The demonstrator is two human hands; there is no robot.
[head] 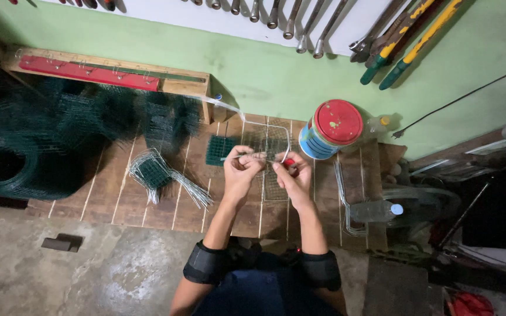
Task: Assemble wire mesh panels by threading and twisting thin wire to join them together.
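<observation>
Both forearms rise from the bottom edge, each wrapped in a black elbow band [205,263], and meet above a wooden plank bench [118,199]. At their ends, the left hand [240,168] is closed, its fingertips pinching the edge of a bent wire frame [270,143] with a rounded corner, which hangs between the two hands just over the planks. Close beside it, the right hand [293,174] is curled shut around a red-handled tool [289,164], whose tip I cannot make out, held against the same frame. Under the frame lies a small green mesh square [221,149]. Left of the hands sits a bundle of cut grey wires [162,175], and further left a dark green roll of wire mesh [7,167]. Right of the hands lie loose bent wires [342,193] and a clear plastic bottle [376,210]. Beyond the right hand stands a blue tin with a red lid [330,129], against the green wall [265,76], where spanners [300,23] hang.
</observation>
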